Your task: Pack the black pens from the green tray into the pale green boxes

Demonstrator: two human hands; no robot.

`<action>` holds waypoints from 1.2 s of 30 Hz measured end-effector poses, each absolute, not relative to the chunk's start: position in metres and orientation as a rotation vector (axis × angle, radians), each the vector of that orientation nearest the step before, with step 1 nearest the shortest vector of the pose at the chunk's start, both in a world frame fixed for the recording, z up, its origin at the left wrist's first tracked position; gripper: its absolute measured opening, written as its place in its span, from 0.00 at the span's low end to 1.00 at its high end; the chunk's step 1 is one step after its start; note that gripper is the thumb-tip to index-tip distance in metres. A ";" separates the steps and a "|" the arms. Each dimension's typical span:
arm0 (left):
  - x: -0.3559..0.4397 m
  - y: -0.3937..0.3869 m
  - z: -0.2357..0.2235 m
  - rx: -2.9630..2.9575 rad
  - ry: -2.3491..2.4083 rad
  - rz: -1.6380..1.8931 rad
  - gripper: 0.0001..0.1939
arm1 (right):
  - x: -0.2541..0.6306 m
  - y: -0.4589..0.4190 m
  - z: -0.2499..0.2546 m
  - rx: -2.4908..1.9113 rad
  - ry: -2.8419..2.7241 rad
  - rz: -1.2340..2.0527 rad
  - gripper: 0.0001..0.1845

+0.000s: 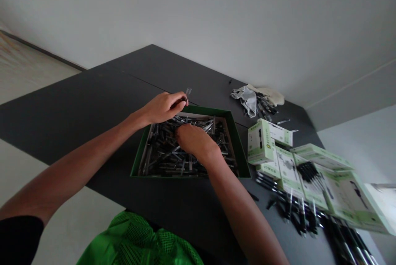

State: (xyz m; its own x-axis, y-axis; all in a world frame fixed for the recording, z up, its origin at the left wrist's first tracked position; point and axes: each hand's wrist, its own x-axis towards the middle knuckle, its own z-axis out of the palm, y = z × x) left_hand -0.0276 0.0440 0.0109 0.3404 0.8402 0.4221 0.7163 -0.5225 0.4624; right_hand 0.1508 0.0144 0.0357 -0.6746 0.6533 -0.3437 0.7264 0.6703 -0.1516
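A shallow green box (240, 149) sits on the dark table, filled with a loose heap of clear-and-black pens (167, 149). Above its far left side, my left hand (168, 106) is closed, and the clear end of a pen (188, 91) sticks up beyond the fingers. Down in the heap, near the middle of the box, is my right hand (194, 139). Its fingers curl into the pens and the tips are hidden, so I cannot see what they grip.
Green-and-white pen cartons (261, 141) stand right of the box. An open carton (309, 174) beside them holds several pens. Loose pens and black caps (297, 211) lie in front. Grey cloth gloves (246, 98) rest near the wall at the table's (93, 104) back.
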 end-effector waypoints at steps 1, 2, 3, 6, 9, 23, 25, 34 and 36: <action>-0.028 0.044 0.011 2.408 1.420 0.940 0.20 | 0.151 0.014 0.036 1.108 2.627 -0.406 0.20; -0.028 0.045 0.011 2.408 1.423 0.940 0.20 | 0.151 0.014 0.037 1.108 2.629 -0.408 0.21; -0.028 0.045 0.011 2.409 1.424 0.938 0.20 | 0.151 0.014 0.037 1.109 2.629 -0.410 0.21; -0.028 0.045 0.011 2.415 1.424 0.938 0.20 | 0.150 0.012 0.037 1.114 2.627 -0.417 0.22; -0.027 0.045 0.011 2.423 1.424 0.929 0.20 | 0.150 0.011 0.035 1.120 2.626 -0.427 0.22; -0.028 0.045 0.009 2.408 1.421 0.938 0.21 | 0.151 0.014 0.037 1.174 2.544 -0.433 0.21; -0.028 0.045 0.009 2.404 1.424 0.938 0.21 | 0.151 0.013 0.036 1.180 2.549 -0.431 0.22; -0.028 0.046 0.008 2.417 1.398 0.951 0.18 | 0.151 0.012 0.033 1.173 2.569 -0.420 0.22; -0.028 0.046 0.008 2.425 1.396 0.956 0.18 | 0.150 0.012 0.033 1.172 2.568 -0.402 0.23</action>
